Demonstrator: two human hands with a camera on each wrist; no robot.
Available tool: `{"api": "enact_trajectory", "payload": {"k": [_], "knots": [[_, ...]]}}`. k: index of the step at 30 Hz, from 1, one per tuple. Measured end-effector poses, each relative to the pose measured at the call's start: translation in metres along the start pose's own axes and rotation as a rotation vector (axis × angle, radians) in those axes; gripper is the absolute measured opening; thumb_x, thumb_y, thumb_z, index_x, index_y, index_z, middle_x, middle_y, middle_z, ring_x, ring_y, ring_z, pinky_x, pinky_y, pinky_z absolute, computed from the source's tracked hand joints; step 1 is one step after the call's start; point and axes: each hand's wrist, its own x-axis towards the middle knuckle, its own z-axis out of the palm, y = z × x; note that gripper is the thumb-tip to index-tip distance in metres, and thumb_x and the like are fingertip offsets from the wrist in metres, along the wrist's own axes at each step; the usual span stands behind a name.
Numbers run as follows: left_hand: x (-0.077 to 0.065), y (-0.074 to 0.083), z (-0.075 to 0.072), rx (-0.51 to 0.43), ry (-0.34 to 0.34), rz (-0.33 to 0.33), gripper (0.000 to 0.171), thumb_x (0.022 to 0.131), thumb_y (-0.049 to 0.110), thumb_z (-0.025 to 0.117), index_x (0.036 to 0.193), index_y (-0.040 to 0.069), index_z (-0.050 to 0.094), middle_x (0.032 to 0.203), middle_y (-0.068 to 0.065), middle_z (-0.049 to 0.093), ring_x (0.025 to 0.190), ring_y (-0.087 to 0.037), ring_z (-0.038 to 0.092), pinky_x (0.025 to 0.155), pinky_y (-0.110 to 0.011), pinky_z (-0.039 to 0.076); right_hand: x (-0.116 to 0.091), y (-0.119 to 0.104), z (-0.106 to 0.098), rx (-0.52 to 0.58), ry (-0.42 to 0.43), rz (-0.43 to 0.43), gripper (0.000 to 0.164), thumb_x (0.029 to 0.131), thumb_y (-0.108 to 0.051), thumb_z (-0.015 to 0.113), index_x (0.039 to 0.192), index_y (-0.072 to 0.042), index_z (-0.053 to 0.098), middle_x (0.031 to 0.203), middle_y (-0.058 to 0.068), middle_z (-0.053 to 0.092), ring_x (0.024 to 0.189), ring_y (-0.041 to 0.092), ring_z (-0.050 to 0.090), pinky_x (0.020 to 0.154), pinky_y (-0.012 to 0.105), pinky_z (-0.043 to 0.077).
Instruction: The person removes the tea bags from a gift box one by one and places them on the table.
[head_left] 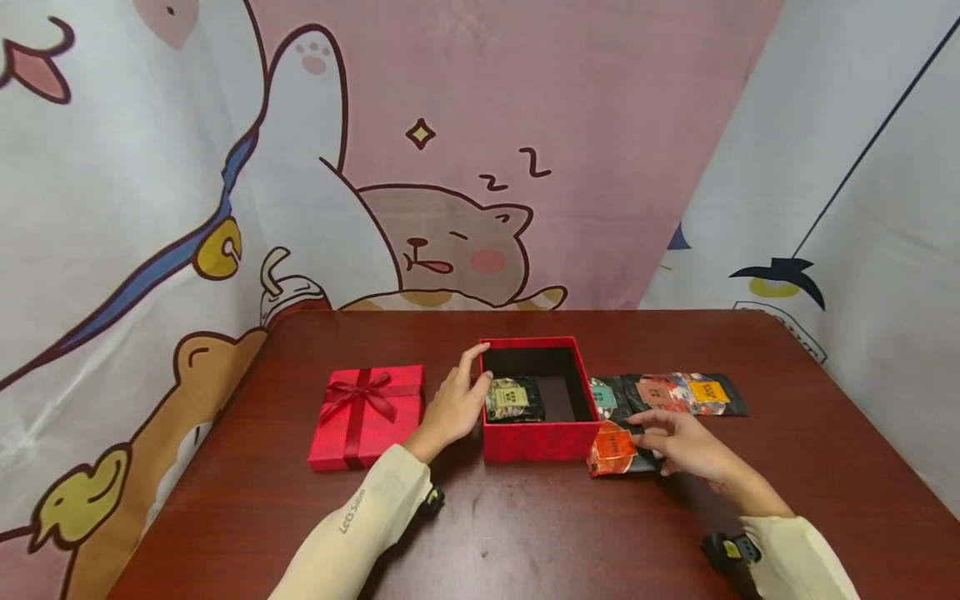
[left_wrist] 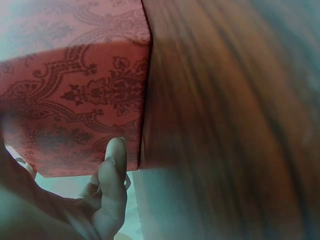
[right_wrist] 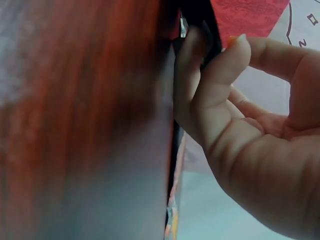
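An open red gift box (head_left: 540, 442) with a dark inside stands mid-table. Inside it, on the left, lies a black packet with a yellow-green label (head_left: 512, 398). My left hand (head_left: 453, 408) holds the box by its left wall, index finger at the back left corner and thumb at the rim. In the left wrist view a finger rests along the patterned red wall (left_wrist: 95, 95). To the right of the box, my right hand (head_left: 686, 446) pinches the edge of an orange-label packet (head_left: 615, 450). The right wrist view has its black edge (right_wrist: 212, 30) raised between thumb and fingers.
Behind the right hand lie more flat packets: one with a teal label (head_left: 604, 395), one with a reddish label (head_left: 654, 393) and one with a yellow label (head_left: 708, 391). The red lid (head_left: 375, 417) with a ribbon bow sits left of the box. Printed cloth hangs behind the table.
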Motion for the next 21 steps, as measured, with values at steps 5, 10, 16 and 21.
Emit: {"api": "enact_trajectory", "payload": {"k": [5,10,16,21], "knots": [[0.0,0.0,0.0,0.004,0.001,0.0,0.049,0.101,0.042,0.044,0.149,0.041,0.035,0.093,-0.007,0.053,0.085,-0.025,0.055,0.068,-0.043,0.042,-0.003,-0.005,-0.004,-0.013,-0.014,0.017,0.047,0.097,-0.013,0.057,0.138,0.008,0.047,0.111,0.014,0.068,0.069,0.016,0.051,0.058,0.034,0.053],[0.0,0.0,0.0,0.006,0.0,0.001,0.049,0.101,0.042,0.043,0.149,0.04,0.035,0.092,-0.006,0.053,0.085,-0.024,0.054,0.069,-0.043,0.042,-0.006,-0.008,-0.008,-0.026,-0.018,0.019,0.048,0.098,-0.015,0.059,0.137,0.009,0.047,0.11,0.015,0.068,0.072,0.018,0.058,0.06,0.036,0.054],[0.0,0.0,0.0,0.006,-0.003,0.002,0.049,0.101,0.042,0.043,0.149,0.039,0.035,0.091,-0.006,0.052,0.083,-0.024,0.054,0.068,-0.042,0.041,-0.011,-0.01,-0.008,-0.074,0.001,0.035,0.048,0.097,-0.016,0.062,0.135,0.009,0.049,0.112,0.019,0.068,0.078,0.023,0.066,0.059,0.038,0.055],[0.0,0.001,0.0,0.009,0.0,-0.004,0.049,0.101,0.042,0.044,0.149,0.039,0.036,0.093,-0.007,0.054,0.085,-0.025,0.055,0.07,-0.044,0.042,-0.011,-0.011,-0.009,-0.099,0.008,0.035,0.048,0.097,-0.017,0.062,0.135,0.009,0.05,0.112,0.02,0.068,0.081,0.024,0.068,0.059,0.04,0.055]]}}
